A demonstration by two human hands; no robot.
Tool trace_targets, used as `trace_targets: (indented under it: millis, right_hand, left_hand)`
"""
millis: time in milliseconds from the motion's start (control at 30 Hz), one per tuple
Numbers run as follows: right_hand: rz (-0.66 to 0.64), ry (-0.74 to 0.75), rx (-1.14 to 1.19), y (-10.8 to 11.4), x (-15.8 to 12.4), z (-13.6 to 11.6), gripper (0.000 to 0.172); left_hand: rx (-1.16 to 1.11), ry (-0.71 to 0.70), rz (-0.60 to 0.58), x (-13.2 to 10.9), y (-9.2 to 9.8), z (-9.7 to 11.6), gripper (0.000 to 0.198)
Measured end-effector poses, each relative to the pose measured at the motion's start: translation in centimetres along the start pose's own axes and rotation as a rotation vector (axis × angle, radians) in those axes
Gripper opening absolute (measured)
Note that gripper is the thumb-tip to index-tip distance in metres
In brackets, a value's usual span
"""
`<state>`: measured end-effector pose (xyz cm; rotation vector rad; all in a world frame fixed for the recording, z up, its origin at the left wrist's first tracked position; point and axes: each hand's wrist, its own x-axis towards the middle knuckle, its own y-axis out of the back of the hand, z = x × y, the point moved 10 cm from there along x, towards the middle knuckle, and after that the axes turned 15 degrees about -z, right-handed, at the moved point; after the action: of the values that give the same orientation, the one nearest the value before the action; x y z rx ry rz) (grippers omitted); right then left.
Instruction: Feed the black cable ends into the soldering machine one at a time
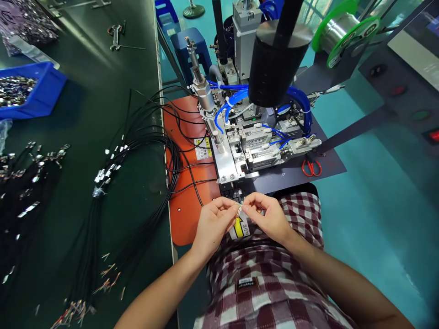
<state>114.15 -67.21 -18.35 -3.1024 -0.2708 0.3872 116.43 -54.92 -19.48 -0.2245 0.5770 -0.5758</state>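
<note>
Both my hands meet just below the front of a small pneumatic machine. My left hand and my right hand are each closed in a pinch on a small metal connector piece held between their fingertips. A yellow and white warning label on the machine's front shows just under the fingers. Thin black cables loop over the orange plate to the left of my hands.
Bundles of black cables with metal ends lie on the dark green bench. A blue bin of metal parts stands at far left. Red-handled scissors lie on the machine base; a solder wire spool sits upper right.
</note>
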Motion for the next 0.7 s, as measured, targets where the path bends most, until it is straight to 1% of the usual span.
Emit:
trace_targets:
  millis: [233, 400, 500, 600, 700]
  right_hand:
    - [-0.042, 0.052, -0.048, -0.3, 0.0, -0.2, 0.012]
    - [-0.064, -0.012, 0.081, -0.5, 0.3, 1.1, 0.015]
    - [-0.083, -0.043, 0.142, -0.5, 0.5, 1.0, 0.016]
    - [-0.072, -0.042, 0.135, -0.2, 0.5, 0.6, 0.017]
    - [-0.035, -0.043, 0.078, 0.0, 0.3, 0.6, 0.017]
  left_hand:
    - [0.070, 0.051, -0.041, -0.1, -0.2, 0.0, 0.022]
    - [0.065, 0.055, -0.035, 0.0, -0.1, -0.1, 0.022]
    - [0.030, 0.059, -0.024, 0.1, 0.0, -0.1, 0.023]
    - [0.031, 0.057, -0.024, 0.1, -0.1, 0.0, 0.023]
    - [0.045, 0.050, -0.031, 0.1, -0.2, 0.0, 0.024]
